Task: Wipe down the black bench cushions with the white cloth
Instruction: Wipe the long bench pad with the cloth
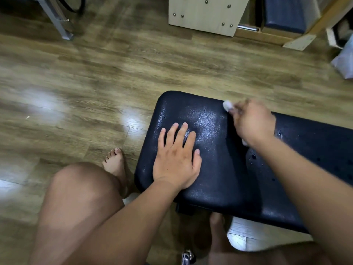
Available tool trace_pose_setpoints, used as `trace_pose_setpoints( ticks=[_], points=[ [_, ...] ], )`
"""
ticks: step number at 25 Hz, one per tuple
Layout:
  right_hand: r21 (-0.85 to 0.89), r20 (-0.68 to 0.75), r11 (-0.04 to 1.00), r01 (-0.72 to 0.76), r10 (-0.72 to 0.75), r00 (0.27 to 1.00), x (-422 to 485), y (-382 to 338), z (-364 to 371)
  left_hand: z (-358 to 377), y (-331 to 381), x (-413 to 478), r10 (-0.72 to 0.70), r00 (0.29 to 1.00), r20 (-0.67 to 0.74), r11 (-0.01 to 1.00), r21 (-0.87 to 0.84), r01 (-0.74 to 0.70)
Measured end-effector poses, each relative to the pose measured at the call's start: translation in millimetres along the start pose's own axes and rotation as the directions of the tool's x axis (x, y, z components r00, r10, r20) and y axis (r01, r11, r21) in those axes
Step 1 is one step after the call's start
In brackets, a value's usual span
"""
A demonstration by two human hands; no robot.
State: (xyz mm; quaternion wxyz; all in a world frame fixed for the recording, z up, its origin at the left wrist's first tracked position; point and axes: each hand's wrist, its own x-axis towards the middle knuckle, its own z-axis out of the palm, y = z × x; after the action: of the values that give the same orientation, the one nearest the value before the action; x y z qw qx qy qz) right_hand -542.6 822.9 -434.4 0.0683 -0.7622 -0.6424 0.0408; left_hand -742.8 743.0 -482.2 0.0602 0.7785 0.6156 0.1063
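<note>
A black padded bench fills the lower right. Its left cushion [208, 119] looks shiny and damp; its right cushion [313, 150] carries small water droplets. A dark gap runs between them. My left hand [176, 157] lies flat on the left cushion, fingers straight and spread. My right hand [252, 123] is blurred, fingers curled round a bunched white cloth [227, 105] that sticks out past the fingertips at the far end of the gap.
Wooden floor [95, 77] surrounds the bench. My bare knee [80, 188] and foot [114, 161] are left of it. A pale wooden box with studs [206, 14], a dark pad in a wooden frame [282, 14] and a grey metal leg [61, 22] stand at the back.
</note>
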Motion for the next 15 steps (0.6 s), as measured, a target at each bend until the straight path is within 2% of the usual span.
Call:
trace_pose_setpoints(
  ticks=[2, 4, 6, 8, 9, 13, 15],
  points=[
    [0.005, -0.017, 0.996, 0.086, -0.086, 0.996, -78.1, -2.1, -5.1, 0.6, -1.1, 0.7, 0.003, 1.000, -0.016, 1.000, 0.003, -0.003],
    [0.034, 0.103, 0.982, 0.184, -0.186, 0.977, -161.2, -1.8, -14.4, 1.3, -1.2, 1.1, 0.008, 0.999, -0.033, 1.000, -0.005, -0.008],
    [0.032, 0.152, 0.963, 0.267, -0.269, 0.951, -189.5, 8.7, -21.7, 2.7, -1.7, 0.2, 0.009, 0.999, -0.038, 1.000, -0.019, -0.010],
    [-0.060, 0.102, 0.954, 0.293, -0.286, 0.953, -151.0, 19.1, -22.4, 3.5, -2.0, -0.1, 0.013, 0.999, -0.029, 1.000, -0.015, -0.013],
    [-0.110, 0.076, 0.961, 0.253, -0.246, 0.966, -118.2, 21.9, -19.6, 3.4, -2.1, 0.3, 0.013, 1.000, -0.022, 1.000, -0.011, -0.013],
    [-0.102, 0.048, 0.994, 0.038, -0.033, 0.998, 10.0, 23.1, -5.9, 0.8, -0.8, 1.4, 0.005, 1.000, -0.008, 1.000, -0.005, -0.005],
    [-0.065, 0.043, 0.998, -0.009, 0.012, 0.999, 4.8, 18.2, -8.1, 0.2, -0.7, 1.5, 0.008, 1.000, -0.005, 1.000, 0.000, -0.008]
  ],
)
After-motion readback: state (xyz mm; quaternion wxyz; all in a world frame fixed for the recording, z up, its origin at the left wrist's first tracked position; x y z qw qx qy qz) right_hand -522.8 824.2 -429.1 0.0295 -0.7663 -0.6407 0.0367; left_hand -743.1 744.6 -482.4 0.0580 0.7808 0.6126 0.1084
